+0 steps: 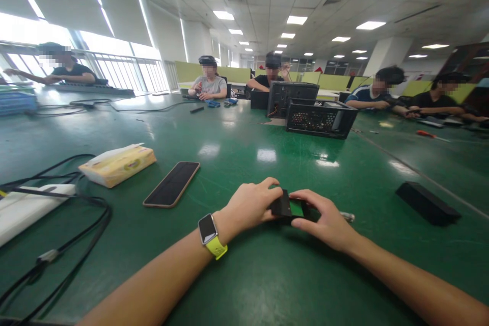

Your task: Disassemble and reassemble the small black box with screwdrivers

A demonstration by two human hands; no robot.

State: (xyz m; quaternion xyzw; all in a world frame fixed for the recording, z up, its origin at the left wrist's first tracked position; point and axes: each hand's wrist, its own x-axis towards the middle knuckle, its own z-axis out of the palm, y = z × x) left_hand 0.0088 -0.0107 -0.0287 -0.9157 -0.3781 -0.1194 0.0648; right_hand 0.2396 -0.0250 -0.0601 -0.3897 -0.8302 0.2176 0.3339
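Note:
Low over the green tabletop, both hands meet at a small black casing with a green board (281,205). My left hand (254,201), with a watch on a yellow-green strap at the wrist, grips the casing's left end between thumb and fingers. At the other end my right hand (323,216) curls thumb and fingers around the part where the green surface shows. The fingers hide much of the casing, so its exact kind is unclear. Just behind my right hand lies a small silvery piece (347,216), partly covered.
Left of my hands are a phone (171,184), a tissue pack (118,164), a white power strip (30,209) and looping black cables (95,234). A black block (428,204) lies right. Farther back stand black computer cases (321,118) and a screwdriver (426,134); several people sit around.

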